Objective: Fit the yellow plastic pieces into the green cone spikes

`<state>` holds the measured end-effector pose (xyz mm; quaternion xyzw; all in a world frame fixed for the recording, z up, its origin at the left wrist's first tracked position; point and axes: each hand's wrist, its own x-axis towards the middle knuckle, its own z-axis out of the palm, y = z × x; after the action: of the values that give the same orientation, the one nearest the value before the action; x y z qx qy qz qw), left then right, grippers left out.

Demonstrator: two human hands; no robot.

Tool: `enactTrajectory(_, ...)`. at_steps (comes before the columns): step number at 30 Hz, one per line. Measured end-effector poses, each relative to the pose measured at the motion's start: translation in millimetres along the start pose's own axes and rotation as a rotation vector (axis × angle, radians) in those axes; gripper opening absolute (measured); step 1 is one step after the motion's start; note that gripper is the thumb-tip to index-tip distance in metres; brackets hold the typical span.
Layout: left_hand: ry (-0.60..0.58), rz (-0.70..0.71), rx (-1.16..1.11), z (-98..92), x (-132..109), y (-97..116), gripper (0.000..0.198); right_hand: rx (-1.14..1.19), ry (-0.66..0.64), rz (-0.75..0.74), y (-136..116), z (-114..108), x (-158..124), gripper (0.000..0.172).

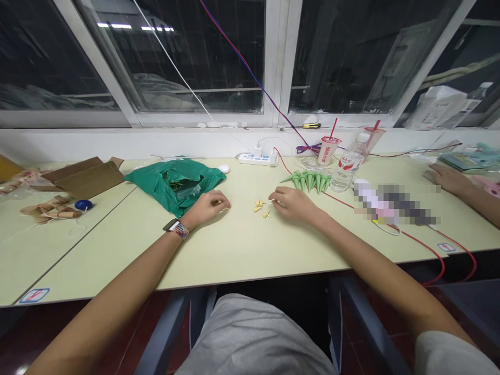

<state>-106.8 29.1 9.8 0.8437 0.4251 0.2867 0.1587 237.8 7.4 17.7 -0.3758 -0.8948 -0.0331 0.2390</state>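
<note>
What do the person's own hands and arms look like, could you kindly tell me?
The left hand and right hand are both ungloved. A dark watch with a multicoloured patterned band circles the left wrist. A light grey fabric sleeve covers the upper right arm; no left sleeve shows.

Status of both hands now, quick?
Left hand: fingers curled, yellow bit showing at the fingertips; firm grip cannot be told.
Right hand: fingers bent beside small yellow pieces; whether holding anything cannot be told.
</note>
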Motion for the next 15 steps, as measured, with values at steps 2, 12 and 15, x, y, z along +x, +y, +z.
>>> enactTrajectory(2,0.002,-0.008,-0.005,-0.6,-1,1,0.03,0.046,-0.101,0.05,-9,7,18,0.023)
enactTrajectory(12,0.013,0.026,0.03,-1.0,-1,4,0.027,0.181,-0.148,0.208,-10,16,19,0.022)
enactTrajectory(15,0.018,0.024,0.036,0.0,0,3,0.028,0.151,-0.122,0.228,-12,18,15,0.021)
